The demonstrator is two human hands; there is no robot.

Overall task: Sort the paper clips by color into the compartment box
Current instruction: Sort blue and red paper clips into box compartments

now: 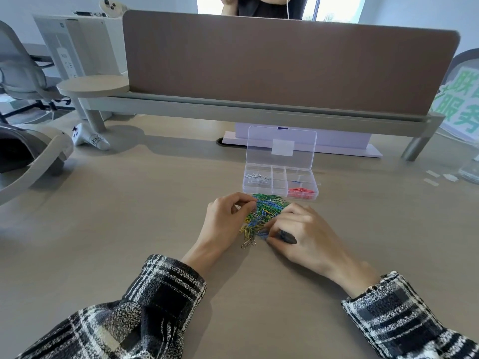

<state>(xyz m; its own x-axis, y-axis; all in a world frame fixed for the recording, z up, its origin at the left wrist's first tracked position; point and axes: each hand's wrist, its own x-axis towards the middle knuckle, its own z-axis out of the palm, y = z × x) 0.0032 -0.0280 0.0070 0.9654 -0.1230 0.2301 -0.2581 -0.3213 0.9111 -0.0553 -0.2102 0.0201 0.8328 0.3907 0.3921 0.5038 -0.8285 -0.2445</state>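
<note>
Mid-sort. Clip pile (pixel 264 212) sat on tabletop (pixel 129 203) just in front of compartment box (pixel 279 189). Left hand (pixel 228 218) fingers pinched into it; right hand (pixel 305 235) fingers curled, grip unclear. Next: single out one colour.

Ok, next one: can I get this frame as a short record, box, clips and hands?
box: clear plastic compartment box, lid open upright
sorted: silver paper clips in left compartment; red paper clips in near-right compartment
unsorted: mixed pile of green, blue and yellow paper clips on the beige table, before the box
hands: left hand and right hand at the pile, fingers curled; grip unclear
</note>
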